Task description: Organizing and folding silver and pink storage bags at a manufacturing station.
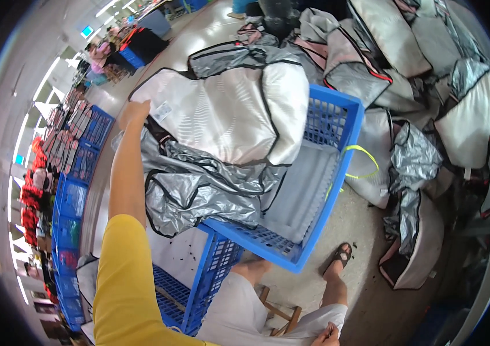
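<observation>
One silver-white cover (222, 115), black-edged, is spread over the left part of a blue crate (346, 132), its upper left edge clamped in the left hand (135, 112); a small pale label (162, 111) is carried near that edge, its print too small to be read. The right hand (327, 335) is set against white shorts (230, 314), fingers curled, and whether anything is gripped cannot be told. Further silver-grey covers (472, 124) are heaped to the right.

Place: a workshop for sewn goods
Black-edged silvery pieces (216, 109): heaped at upper right, draped at centre
Blue crates (70, 199): lined up at left
Strip lights (106, 8): mounted at upper left
</observation>
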Tool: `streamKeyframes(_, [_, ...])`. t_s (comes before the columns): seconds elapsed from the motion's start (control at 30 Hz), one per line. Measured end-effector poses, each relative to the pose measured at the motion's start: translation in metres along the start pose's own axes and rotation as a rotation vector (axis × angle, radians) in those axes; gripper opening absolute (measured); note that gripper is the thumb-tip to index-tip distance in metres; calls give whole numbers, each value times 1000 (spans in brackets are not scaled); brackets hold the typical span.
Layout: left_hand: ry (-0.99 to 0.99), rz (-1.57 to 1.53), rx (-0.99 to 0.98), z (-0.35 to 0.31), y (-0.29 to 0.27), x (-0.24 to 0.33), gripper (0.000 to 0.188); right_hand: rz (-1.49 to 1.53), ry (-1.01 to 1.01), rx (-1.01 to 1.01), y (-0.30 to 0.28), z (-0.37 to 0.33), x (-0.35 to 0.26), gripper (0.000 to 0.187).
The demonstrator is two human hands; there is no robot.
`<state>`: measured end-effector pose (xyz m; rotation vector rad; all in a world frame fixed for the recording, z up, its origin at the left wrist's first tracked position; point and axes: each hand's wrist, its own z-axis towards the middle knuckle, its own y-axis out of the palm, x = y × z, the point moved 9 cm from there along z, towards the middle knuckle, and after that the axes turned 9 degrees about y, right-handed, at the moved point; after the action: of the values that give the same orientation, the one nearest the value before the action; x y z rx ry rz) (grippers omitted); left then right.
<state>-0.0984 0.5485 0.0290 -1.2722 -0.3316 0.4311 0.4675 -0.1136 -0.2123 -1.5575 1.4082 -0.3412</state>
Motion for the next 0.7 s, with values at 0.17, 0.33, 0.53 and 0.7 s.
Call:
streamKeyframes(0.17, [324,-83,197,25,-25,13,56,2,85,-124,1,-6,-12,31])
streamKeyframes(0.33, [398,-968,288,-93,-171,100,63,356,-68,-27,9,-3,24,26])
streamKeyframes(0.53, [416,-1596,519,-212,-437,-15,49,1354,-180,-258,-45,-46,-55,60])
streamKeyframes(0.7, [356,-2160,196,-289,-424,-144,44,1575,-407,-207,-115,-104,-96,67])
